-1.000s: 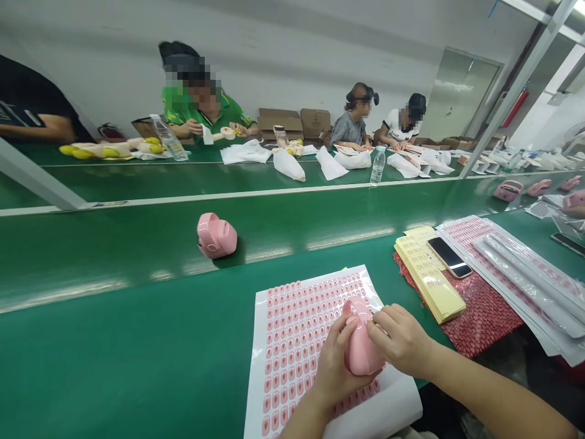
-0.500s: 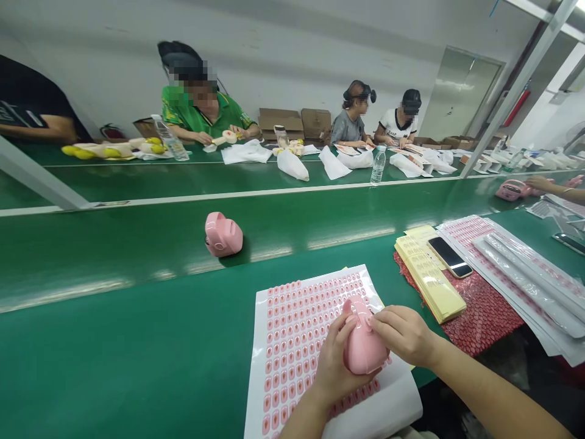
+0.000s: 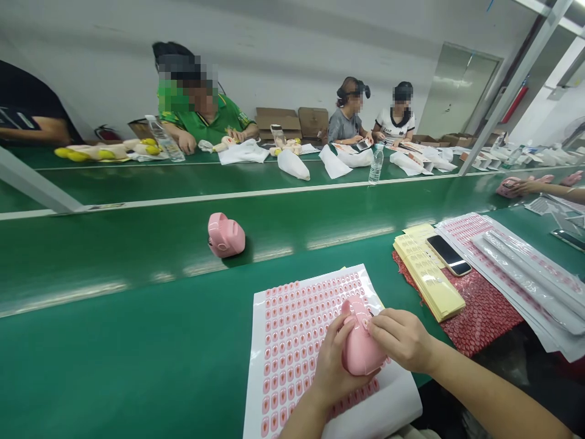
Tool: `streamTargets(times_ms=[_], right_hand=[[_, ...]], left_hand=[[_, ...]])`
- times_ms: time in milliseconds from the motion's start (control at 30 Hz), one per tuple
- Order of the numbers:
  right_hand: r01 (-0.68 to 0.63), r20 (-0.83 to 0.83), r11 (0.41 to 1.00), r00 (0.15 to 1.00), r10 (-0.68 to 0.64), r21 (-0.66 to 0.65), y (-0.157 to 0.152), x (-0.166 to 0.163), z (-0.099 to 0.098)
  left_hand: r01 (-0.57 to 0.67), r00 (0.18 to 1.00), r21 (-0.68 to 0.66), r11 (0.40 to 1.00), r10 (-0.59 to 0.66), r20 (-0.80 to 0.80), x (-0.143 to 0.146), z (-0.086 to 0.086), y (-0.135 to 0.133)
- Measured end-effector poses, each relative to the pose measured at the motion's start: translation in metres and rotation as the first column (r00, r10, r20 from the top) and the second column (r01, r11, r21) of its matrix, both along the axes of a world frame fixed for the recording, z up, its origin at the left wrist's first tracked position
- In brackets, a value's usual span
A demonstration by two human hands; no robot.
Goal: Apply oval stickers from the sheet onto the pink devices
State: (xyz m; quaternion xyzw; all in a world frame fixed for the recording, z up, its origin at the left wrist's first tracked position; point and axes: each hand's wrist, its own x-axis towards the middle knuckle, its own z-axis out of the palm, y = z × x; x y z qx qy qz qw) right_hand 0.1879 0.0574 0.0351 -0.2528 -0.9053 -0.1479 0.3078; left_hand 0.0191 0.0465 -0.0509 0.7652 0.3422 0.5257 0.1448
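Note:
My left hand (image 3: 331,363) is wrapped around a rounded pink plastic device (image 3: 363,350) with a looped handle on top, gripping it from the left and below. At the device's upper right, the fingers of my right hand (image 3: 402,338) are pressed together, their tips touching the shell near a small round detail. Whatever may lie under those fingertips is hidden. Beneath both hands lies a white sheet of pink oval stickers (image 3: 287,341), its lower right part curled over. Farther off, a similar pink device (image 3: 226,236) sits on the green belt (image 3: 150,244).
To the right are yellow label sheets (image 3: 427,283), a phone (image 3: 448,255), red bubble wrap (image 3: 484,314) and more sticker sheets (image 3: 525,274). A water bottle (image 3: 376,164) stands beyond the belt. Co-workers sit across; another person's hand (image 3: 525,186) reaches toward pink devices at far right.
My right fingertips have shifted slightly on the device, which my left hand keeps holding. The pink device on the belt has moved a little right. Across the table, a co-worker has lifted their head.

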Motion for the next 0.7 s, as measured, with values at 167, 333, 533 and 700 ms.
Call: streamTargets(times_ms=[167, 333, 533, 700], right_hand=[[0.055, 0.056, 0.998, 0.997, -0.054, -0.019, -0.004, -0.002, 0.002], [0.071, 0.073, 0.997, 0.995, -0.070, -0.010, -0.005, -0.008, 0.009], [0.085, 0.116, 0.996, 0.990, -0.083, -0.014, -0.007, -0.013, 0.015], [0.066, 0.153, 0.997, 0.986, -0.060, -0.032, -0.008, -0.012, 0.017]], left_hand=[[-0.021, 1.000, -0.005, 1.000, 0.021, -0.008, -0.001, 0.000, 0.000], [-0.027, 1.000, 0.009, 1.000, 0.027, -0.008, -0.001, 0.001, 0.000], [-0.019, 1.000, 0.015, 1.000, 0.019, -0.011, -0.002, 0.001, 0.000], [-0.009, 1.000, 0.013, 1.000, 0.009, -0.007, -0.002, 0.002, 0.001]])
